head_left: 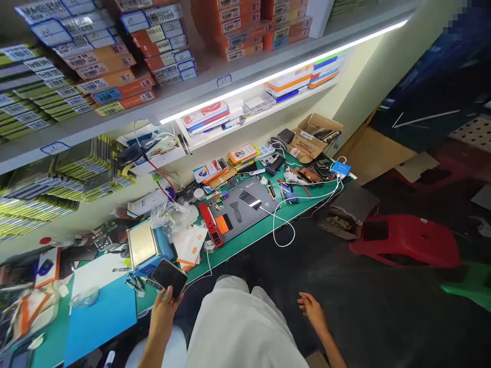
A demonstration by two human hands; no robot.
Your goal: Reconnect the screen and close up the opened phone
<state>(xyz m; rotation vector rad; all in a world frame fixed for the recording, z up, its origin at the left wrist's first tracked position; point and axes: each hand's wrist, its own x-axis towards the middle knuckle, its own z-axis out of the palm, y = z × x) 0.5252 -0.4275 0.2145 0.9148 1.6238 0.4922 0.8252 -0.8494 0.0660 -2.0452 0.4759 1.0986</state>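
My left hand [164, 305] is closed around the lower end of a dark smartphone [169, 276], holding it screen-up at the front edge of the green workbench [245, 236]. My right hand [311, 308] hangs free over the dark floor, beside my knee in white trousers [238, 327], its fingers loosely apart and holding nothing. Just behind the held phone stands a blue heating-plate machine [144, 248]. Farther along the bench a second phone [250, 200] lies on a grey repair mat [245, 209], with a white cable [284, 225] plugged into it.
Shelves above hold stacked boxed phone parts [95, 76]. A light strip [284, 71] runs under the shelf. A cardboard box [312, 135], loose phones and tools crowd the far end of the bench. A blue sheet [100, 319] lies at the near left. A red stool [406, 240] stands on the floor.
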